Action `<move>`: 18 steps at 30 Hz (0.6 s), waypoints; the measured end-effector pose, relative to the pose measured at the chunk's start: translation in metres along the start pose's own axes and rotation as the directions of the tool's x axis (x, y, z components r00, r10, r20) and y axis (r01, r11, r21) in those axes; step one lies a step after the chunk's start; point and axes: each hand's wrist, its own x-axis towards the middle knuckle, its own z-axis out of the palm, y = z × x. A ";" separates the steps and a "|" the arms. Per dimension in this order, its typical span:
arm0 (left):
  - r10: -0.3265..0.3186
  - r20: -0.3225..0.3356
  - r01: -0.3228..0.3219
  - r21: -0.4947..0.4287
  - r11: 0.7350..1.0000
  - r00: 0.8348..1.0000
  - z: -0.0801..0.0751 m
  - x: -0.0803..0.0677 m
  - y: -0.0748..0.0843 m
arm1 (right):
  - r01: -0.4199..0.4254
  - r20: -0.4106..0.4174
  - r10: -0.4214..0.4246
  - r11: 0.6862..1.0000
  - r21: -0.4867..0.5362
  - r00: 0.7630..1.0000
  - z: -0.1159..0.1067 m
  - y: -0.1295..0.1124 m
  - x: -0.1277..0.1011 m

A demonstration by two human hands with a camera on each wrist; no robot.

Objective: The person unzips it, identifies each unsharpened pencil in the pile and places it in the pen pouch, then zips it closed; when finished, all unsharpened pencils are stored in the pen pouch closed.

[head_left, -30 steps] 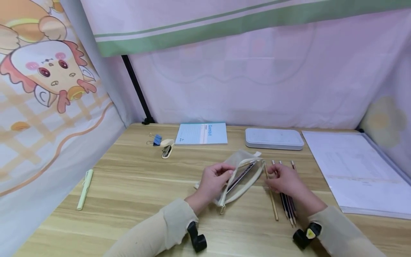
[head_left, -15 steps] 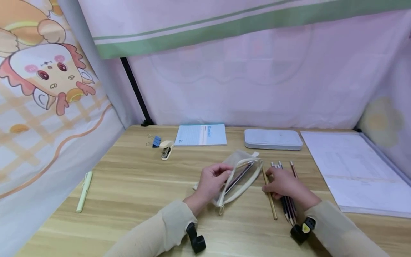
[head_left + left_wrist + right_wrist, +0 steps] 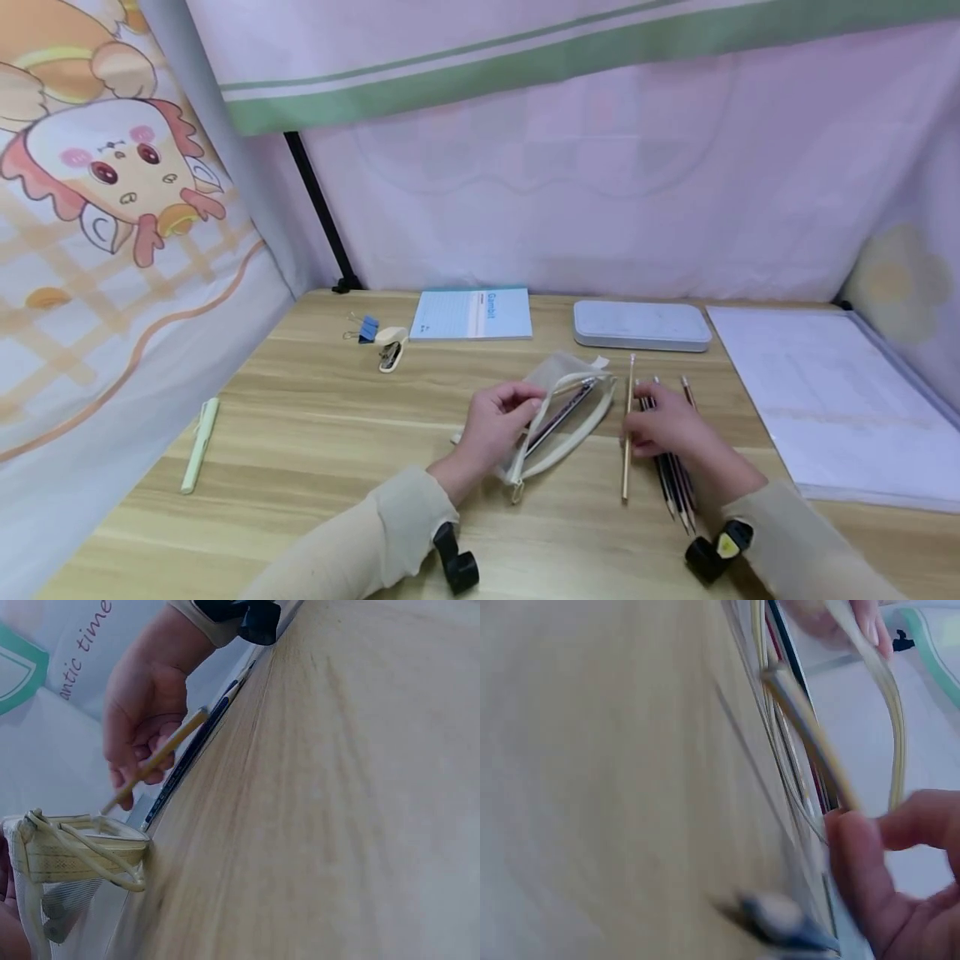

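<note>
Step in hand, as judged: loading pencils into the pouch. Left hand pinches the pouch's open edge on the desk. Right hand pinches one tan pencil, lifted beside the remaining pencils. Next move calls for aligning its tip with the opening.

We are seeing a cream mesh zip pouch, a tan wooden pencil, dark maroon pencils, a light blue notebook, a pale green pen, and a pale wood-grain table.
</note>
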 end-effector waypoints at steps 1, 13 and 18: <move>0.001 0.001 -0.001 0.000 1.000 1.000 0.000 -0.001 0.000 | 0.013 0.001 -0.013 0.996 0.091 1.000 0.002 0.000 -0.001; 0.072 0.070 -0.072 -0.005 0.997 0.995 0.007 -0.006 0.002 | 0.022 -0.023 -0.009 0.766 0.643 1.000 0.042 0.000 -0.004; 0.098 0.068 -0.098 -0.005 0.995 0.993 0.011 -0.004 0.002 | 0.012 -0.010 -0.007 0.771 0.637 1.000 0.058 -0.005 -0.004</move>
